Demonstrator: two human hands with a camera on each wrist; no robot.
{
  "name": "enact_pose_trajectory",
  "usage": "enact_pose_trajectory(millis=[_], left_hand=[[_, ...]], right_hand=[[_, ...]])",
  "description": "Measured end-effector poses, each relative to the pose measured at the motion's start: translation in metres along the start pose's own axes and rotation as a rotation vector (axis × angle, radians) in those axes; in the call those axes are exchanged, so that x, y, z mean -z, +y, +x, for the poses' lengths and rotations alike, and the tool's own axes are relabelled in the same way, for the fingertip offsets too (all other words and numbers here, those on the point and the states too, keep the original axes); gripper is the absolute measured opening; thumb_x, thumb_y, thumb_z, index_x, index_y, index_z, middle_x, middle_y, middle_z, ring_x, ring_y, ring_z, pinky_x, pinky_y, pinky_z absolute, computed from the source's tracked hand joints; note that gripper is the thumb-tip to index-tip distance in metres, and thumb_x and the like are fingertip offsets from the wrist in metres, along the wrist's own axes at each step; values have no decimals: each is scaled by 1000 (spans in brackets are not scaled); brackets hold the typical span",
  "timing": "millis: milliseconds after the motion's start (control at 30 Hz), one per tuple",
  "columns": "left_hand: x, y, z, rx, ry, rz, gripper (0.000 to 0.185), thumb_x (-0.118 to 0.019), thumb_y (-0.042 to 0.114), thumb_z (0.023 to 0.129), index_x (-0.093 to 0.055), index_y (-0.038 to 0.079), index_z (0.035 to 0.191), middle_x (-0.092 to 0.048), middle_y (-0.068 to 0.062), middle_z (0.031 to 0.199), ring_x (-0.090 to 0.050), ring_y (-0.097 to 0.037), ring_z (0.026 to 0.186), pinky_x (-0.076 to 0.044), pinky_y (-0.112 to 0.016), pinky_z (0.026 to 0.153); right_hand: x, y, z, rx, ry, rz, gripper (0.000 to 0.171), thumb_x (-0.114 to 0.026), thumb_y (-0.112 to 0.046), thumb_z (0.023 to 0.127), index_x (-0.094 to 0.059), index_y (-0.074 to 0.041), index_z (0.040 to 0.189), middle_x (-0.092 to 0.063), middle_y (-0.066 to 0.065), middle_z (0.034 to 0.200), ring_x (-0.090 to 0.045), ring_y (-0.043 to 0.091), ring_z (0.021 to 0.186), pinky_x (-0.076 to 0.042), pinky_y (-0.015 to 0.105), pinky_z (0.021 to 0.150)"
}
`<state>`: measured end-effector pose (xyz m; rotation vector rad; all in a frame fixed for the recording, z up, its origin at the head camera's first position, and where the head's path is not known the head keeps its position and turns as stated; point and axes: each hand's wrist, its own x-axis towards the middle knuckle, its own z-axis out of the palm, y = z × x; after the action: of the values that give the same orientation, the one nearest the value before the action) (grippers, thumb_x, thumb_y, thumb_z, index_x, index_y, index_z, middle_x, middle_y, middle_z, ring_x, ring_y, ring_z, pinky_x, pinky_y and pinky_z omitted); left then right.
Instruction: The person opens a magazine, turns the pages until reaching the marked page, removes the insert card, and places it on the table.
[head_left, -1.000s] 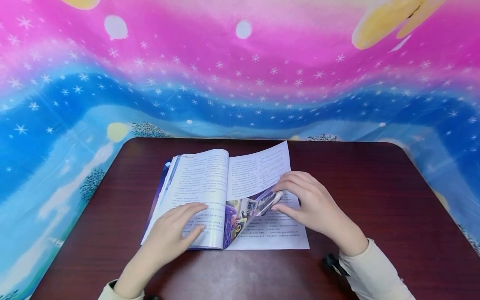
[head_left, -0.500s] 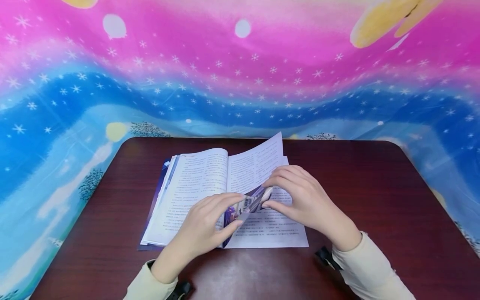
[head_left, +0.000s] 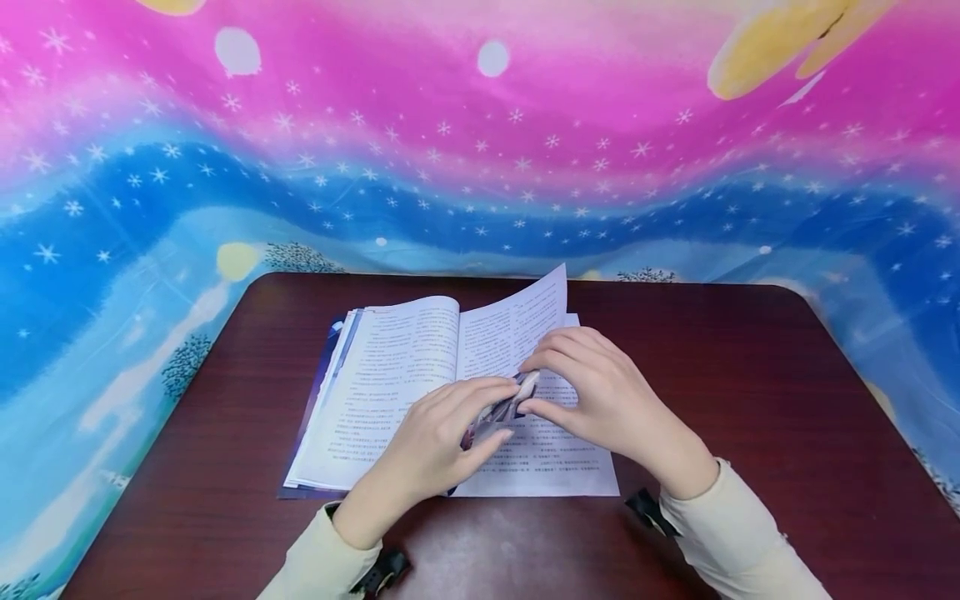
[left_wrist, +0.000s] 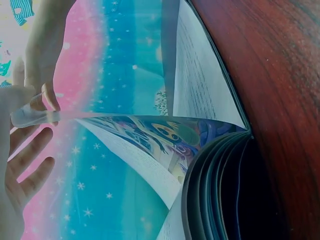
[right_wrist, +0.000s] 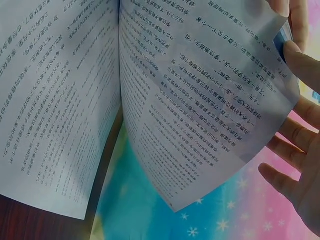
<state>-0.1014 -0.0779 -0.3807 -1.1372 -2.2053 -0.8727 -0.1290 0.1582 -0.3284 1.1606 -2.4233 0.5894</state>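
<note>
**Both hands meeting at a lifted page of an open book on a dark wooden table.**

The book lay open at the middle of the table, before a starry pink-and-blue backdrop. The right hand pinched the curled edge of a lifted page. The left hand, a second earlier flat on the left-hand page, had crossed over the spine, its loosely spread fingers now touching that same edge, so the page seemed about to pass between hands, half turned.
</note>
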Motion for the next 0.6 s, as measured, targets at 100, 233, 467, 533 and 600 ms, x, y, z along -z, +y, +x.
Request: enact_pose_trajectory(millis=[100, 233, 467, 533, 600], left_hand=[[0, 0, 1, -2, 0, 9, 43, -71, 14, 90, -61, 10, 131, -64, -2, 128, -61, -15, 117, -49, -32, 99], [1, -1, 1, 1, -5, 22, 42, -65, 5, 89, -62, 11, 130, -65, -3, 126, -62, -16, 116, -49, -32, 100], [4, -3, -3, 5, -28, 46, 41, -64, 6, 92, -61, 10, 133, -63, -3, 130, -61, -18, 118, -48, -32, 101], [5, -5, -5, -1, -32, 59, 38, -62, 9, 96, -61, 10, 134, -62, -4, 131, -61, -19, 118, -48, -32, 101], [7, -7, -7, -10, -30, 72, 34, -56, 15, 101, -61, 10, 134, -62, -4, 132, -61, -19, 117, -48, -33, 100]], right_hand=[[0, 0, 1, -1, -2, -6, 37, -86, -35, 77, -71, -16, 104, -66, -4, 104, -56, 19, 108, -39, 33, 103], [0, 0, 0, -5, -7, -7, 40, -86, -35, 76, -71, -14, 108, -67, -2, 107, -56, 20, 110, -39, 34, 103], [1, -2, -2, -15, -13, -2, 53, -83, -40, 80, -67, -12, 121, -65, 3, 123, -55, 22, 120, -38, 38, 107], [2, -2, -3, -20, -7, 1, 56, -78, -46, 83, -65, -12, 125, -63, 3, 126, -54, 22, 122, -38, 40, 108], [4, -2, -5, -25, 3, 7, 59, -70, -54, 88, -64, -12, 129, -62, 3, 129, -53, 23, 124, -37, 41, 109]])
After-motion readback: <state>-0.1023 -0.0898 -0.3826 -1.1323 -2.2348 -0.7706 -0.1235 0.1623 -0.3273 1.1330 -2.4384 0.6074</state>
